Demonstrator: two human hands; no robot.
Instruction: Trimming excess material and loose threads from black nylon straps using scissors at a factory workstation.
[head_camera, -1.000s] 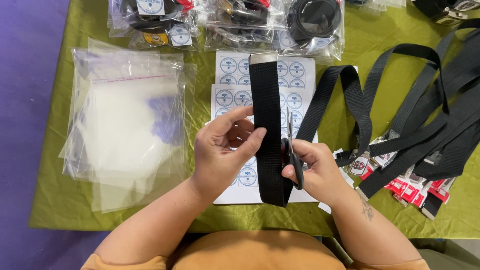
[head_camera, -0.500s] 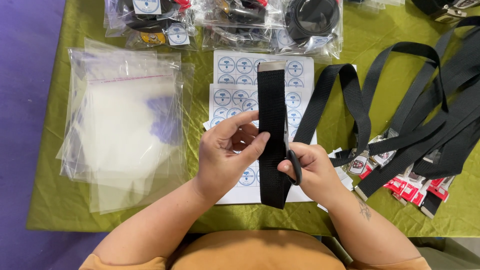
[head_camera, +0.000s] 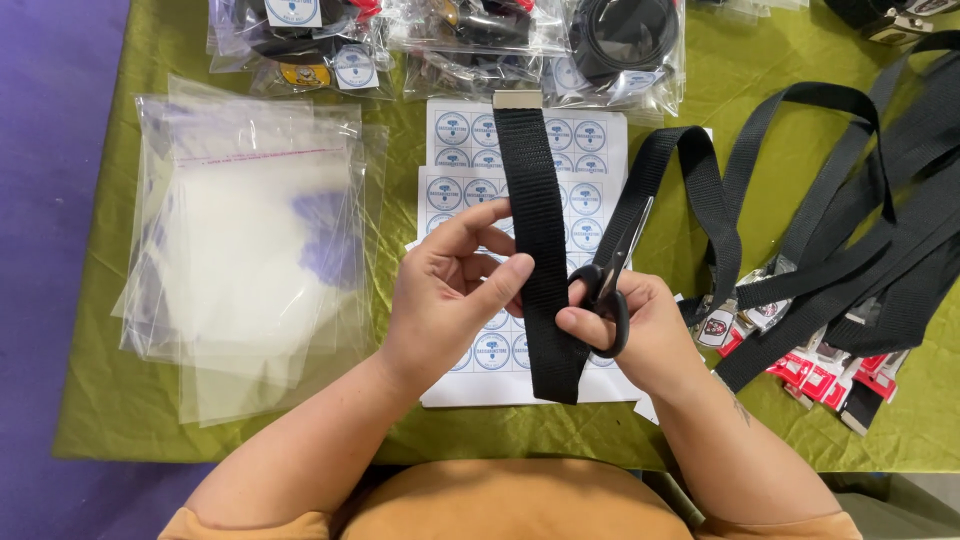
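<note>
Both hands are engaged: a black strap (head_camera: 540, 250) is pinched by the left hand (head_camera: 450, 300), scissors (head_camera: 610, 280) gripped at 3 o'clock by the right hand (head_camera: 640, 330), a careful trim being judged due.

I saw a packing workstation: bagged belts (head_camera: 620, 45) at twelve o'clock, empty plastic bags (head_camera: 250, 260) at nine, on a green tabletop (head_camera: 120, 420).

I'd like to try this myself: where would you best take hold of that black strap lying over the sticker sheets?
Probably the middle of the black strap, pinched across its width from the left edge, as the left hand does now. It is flat and lies lengthwise toward the person, so thumb and fingers close over its faces easily. The right hand with scissors crowds the right edge, and the metal tip lies farther away.
</note>
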